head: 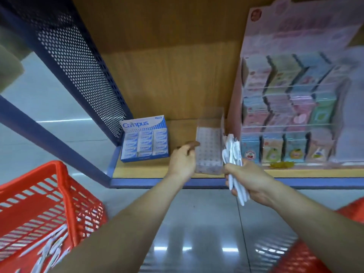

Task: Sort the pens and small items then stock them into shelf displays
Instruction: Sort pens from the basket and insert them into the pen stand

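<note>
left hand [182, 161] steadies the box [209, 152] on the shelf [157, 172], fingers [192, 144] curled on its side I think (blurry), so the right hand [250, 180], gripping a bunch of pens [233, 152] beside it, can load them

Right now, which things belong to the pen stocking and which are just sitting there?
Job: left hand holding clear display box; right hand gripping white pens; left red basket with spare pens.
Idle: Campus box, pastel card display, right red basket.
</note>
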